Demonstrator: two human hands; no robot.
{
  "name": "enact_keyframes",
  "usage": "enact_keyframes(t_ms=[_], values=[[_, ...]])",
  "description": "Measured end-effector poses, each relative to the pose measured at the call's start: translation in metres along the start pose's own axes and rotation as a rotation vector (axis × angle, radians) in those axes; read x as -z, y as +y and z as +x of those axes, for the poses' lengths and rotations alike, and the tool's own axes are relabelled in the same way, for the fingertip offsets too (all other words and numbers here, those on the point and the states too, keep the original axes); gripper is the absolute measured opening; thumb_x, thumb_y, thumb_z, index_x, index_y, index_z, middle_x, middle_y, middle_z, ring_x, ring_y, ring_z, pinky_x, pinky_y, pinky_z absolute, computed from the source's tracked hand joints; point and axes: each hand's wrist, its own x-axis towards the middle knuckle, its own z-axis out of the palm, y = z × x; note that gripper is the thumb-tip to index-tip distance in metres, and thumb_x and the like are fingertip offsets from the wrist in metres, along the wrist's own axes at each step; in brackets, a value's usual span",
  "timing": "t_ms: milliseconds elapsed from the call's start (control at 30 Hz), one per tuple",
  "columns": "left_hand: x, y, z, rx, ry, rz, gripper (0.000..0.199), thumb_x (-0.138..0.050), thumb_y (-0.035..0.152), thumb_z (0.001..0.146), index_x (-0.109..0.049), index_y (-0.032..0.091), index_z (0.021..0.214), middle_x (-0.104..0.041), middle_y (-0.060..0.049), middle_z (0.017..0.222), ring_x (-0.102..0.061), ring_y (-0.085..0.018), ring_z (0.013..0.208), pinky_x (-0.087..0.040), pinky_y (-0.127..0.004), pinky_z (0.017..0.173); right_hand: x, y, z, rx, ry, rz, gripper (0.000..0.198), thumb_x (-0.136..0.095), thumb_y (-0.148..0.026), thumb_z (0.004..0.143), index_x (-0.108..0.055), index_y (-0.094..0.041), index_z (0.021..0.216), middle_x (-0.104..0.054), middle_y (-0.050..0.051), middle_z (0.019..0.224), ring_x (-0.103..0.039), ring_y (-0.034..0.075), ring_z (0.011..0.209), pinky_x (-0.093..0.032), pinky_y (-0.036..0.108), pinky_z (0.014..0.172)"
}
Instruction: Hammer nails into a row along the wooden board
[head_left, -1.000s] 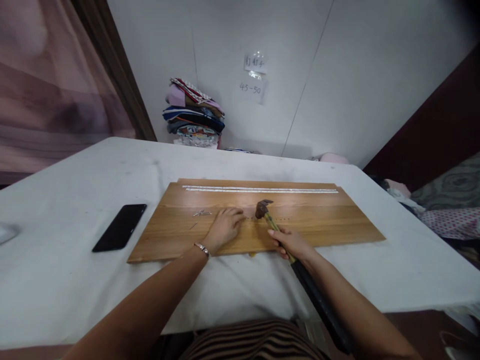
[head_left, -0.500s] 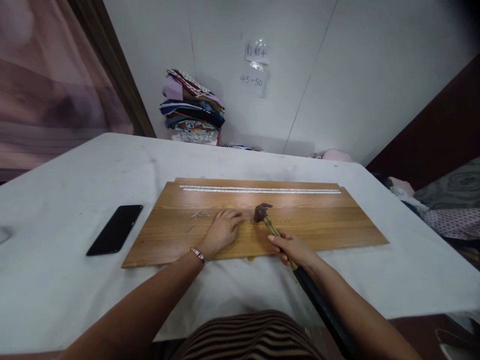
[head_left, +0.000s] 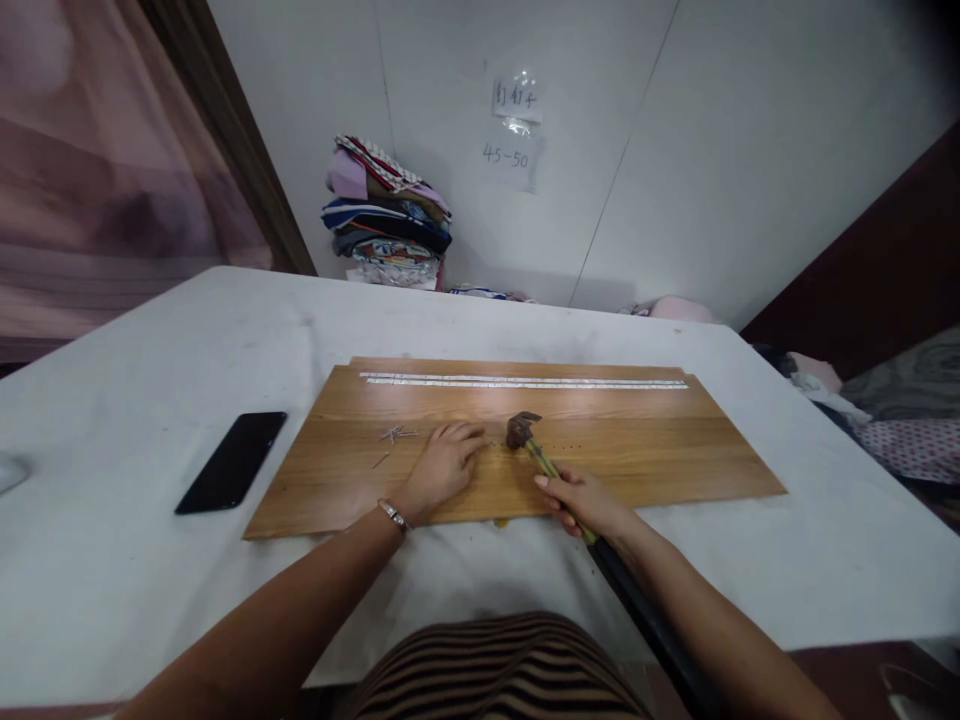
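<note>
My right hand (head_left: 583,498) grips a claw hammer (head_left: 541,460) by its yellowish handle, below the rusty head. The hammer's long black grip runs back under my right forearm. The head is low over a wooden board (head_left: 645,420), close to a row of small dark nail heads or holes (head_left: 562,446). Near the left end of that row, my left hand (head_left: 446,462) rests on the board with fingers drawn together. Whatever its fingertips pinch is too small to make out. Several loose nails (head_left: 396,433) lie left of that hand, with a single nail (head_left: 381,460) apart from them.
Two white measuring strips (head_left: 525,382) run along the board's far side. A black phone (head_left: 232,462) lies left of the board on the white table (head_left: 262,330). Folded clothes (head_left: 386,215) are stacked at the back against the wall, below paper notes (head_left: 511,155).
The hammer head has shifted very slightly left, towards my left fingertips. Both hands stay in almost the same place; the view has moved a little.
</note>
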Motion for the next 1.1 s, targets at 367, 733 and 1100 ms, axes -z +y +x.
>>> enact_keyframes(t_ms=[367,733,1100], values=[[0.004,0.003,-0.001,0.008,-0.026,-0.009,0.046,-0.052,0.007,0.090,-0.076,0.021,0.127,-0.069,-0.011,0.139,-0.059,-0.029,0.131,-0.042,-0.052,0.118,0.003,-0.001,-0.001,0.041,0.015,0.004,0.054,-0.076,-0.068,0.070,-0.045,-0.025,0.080,-0.047,-0.011,0.057,-0.034,0.005,0.037,-0.025,0.022,0.035],[0.002,0.002,-0.002,0.002,-0.002,-0.017,0.046,-0.051,0.008,0.090,-0.076,0.024,0.125,-0.069,-0.009,0.139,-0.059,-0.028,0.132,-0.042,-0.051,0.118,0.004,-0.007,-0.007,0.030,0.037,0.008,0.055,-0.077,-0.068,0.069,-0.045,-0.025,0.084,-0.047,-0.012,0.060,-0.035,0.004,0.037,-0.026,0.022,0.036],[0.002,0.004,0.000,-0.001,0.018,-0.034,0.048,-0.052,0.008,0.089,-0.077,0.027,0.125,-0.071,-0.009,0.136,-0.060,-0.028,0.130,-0.044,-0.051,0.116,-0.001,0.000,-0.004,0.024,0.044,-0.005,0.056,-0.076,-0.069,0.069,-0.043,-0.025,0.080,-0.048,-0.012,0.059,-0.034,0.004,0.037,-0.025,0.021,0.036]])
